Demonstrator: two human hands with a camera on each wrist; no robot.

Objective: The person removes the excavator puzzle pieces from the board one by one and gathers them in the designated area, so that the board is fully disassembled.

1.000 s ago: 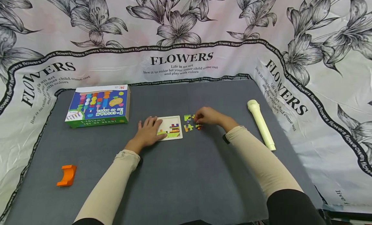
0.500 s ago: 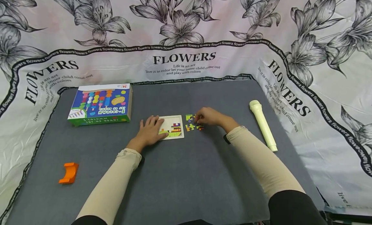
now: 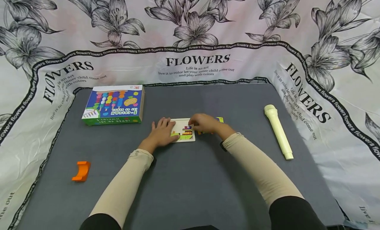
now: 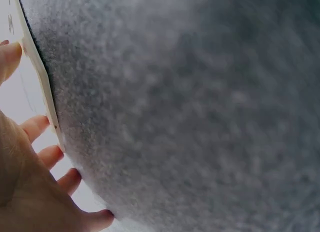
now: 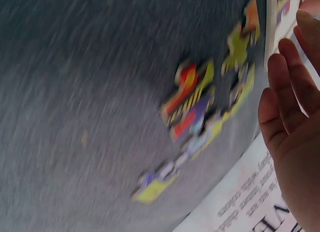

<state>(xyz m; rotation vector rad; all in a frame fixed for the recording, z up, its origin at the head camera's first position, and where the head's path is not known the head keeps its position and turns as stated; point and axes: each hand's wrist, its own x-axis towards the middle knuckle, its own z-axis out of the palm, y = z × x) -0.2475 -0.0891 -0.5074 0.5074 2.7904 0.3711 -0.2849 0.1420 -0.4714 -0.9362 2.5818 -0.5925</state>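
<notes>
A small jigsaw puzzle board [image 3: 192, 139] with a pale frame lies mid-table, some picture pieces in its lower right part. My left hand [image 3: 158, 136] rests on its left side with fingers spread; in the left wrist view the fingertips touch the board's edge [image 4: 44, 84]. At the board's right edge, my right hand [image 3: 205, 123] pinches a small puzzle piece [image 3: 192, 127], mostly hidden by the fingers. Several loose puzzle pieces [image 5: 237, 49] lie right of the board, largely covered by that hand in the head view, blurred in the right wrist view.
A blue and green bead-set box [image 3: 114, 104] stands back left. An orange curved block [image 3: 81, 171] lies front left. On the right is a pale yellow stick-like tube [image 3: 279, 132]. A flower-printed sheet [image 3: 196, 66] borders the grey tabletop [image 3: 184, 187].
My right hand has moved left from the loose pieces to the board's right edge, bringing a puzzle piece. My left hand stays on the board. The head view has shifted slightly.
</notes>
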